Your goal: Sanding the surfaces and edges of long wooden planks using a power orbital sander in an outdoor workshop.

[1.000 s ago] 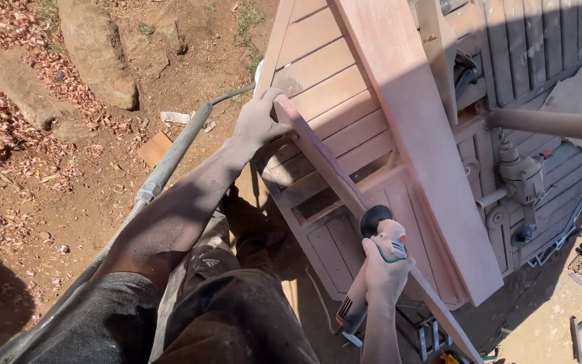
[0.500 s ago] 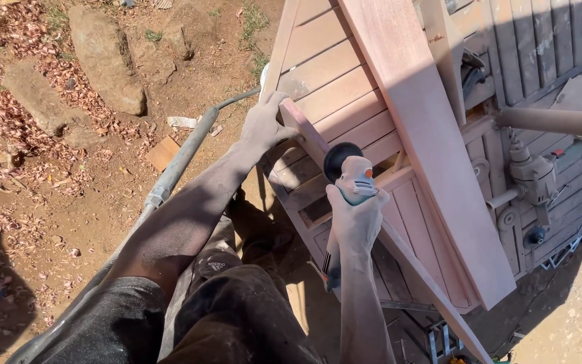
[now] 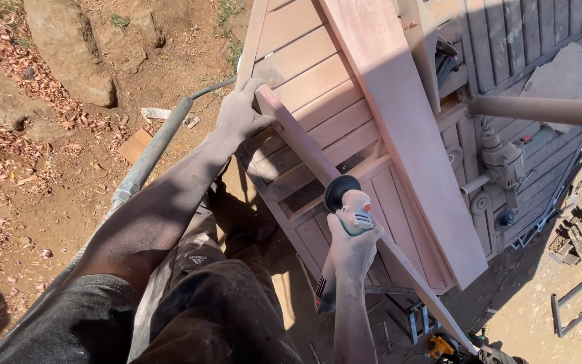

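Two hands on the job, both dusty. Left hand [image 3: 240, 111] is closed over the top end of a narrow wood strip [image 3: 311, 158], thumb side on its face. Strip runs diagonally down-right, resting across a slatted wooden door panel [image 3: 304, 67] that lies flat. Right hand [image 3: 351, 249] is wrapped tight round the body of an angle grinder [image 3: 353, 210]; its black disc [image 3: 340, 191] sits right at the strip's edge, approx mid-length, can't tell if actually touching. Wide plank [image 3: 405, 135] lies parallel just right of the strip. Grey pipe [image 3: 153, 152] lies on the dirt to the left, rocks [image 3: 69, 61] beyond it. Drill-type tool [image 3: 503, 162] sits on a panel farther right.
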